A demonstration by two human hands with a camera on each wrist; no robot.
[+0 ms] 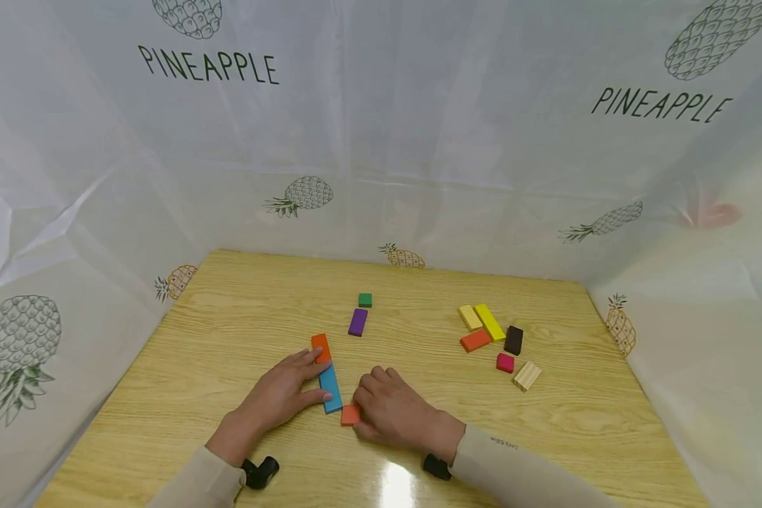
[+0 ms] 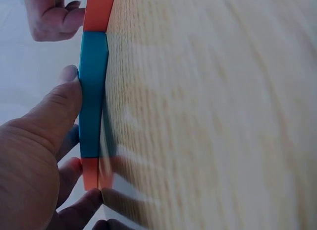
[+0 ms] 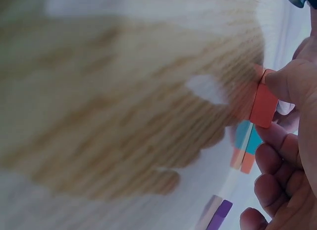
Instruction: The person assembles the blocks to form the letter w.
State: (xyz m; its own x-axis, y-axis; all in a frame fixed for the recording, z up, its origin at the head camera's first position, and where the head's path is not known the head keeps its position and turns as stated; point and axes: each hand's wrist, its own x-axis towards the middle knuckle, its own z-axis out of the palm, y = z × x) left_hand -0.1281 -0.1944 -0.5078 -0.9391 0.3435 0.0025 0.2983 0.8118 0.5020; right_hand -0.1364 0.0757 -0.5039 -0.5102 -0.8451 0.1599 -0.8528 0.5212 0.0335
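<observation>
In the head view a long blue block (image 1: 330, 388) lies end to end with an orange block (image 1: 320, 347) on the wooden table. My left hand (image 1: 281, 395) rests along them, its thumb touching the blue block's side and its fingertips on the orange one. By the blue block's near end, my right hand (image 1: 396, 410) pinches a short red-orange block (image 1: 349, 415) between thumb and index finger. The right wrist view shows this red-orange block (image 3: 265, 103) with the thumb at one end. From the left wrist, the blue block (image 2: 93, 96) appears between the two orange-toned blocks.
Beyond the hands lie a purple block (image 1: 358, 322) and a green block (image 1: 365, 300). To the right are yellow (image 1: 490, 323), pale yellow (image 1: 470, 317), red-orange (image 1: 475, 341), black (image 1: 513, 340), pink-red (image 1: 505, 363) and plain wood (image 1: 527, 376) blocks. A pineapple-print curtain (image 1: 381, 141) surrounds the table.
</observation>
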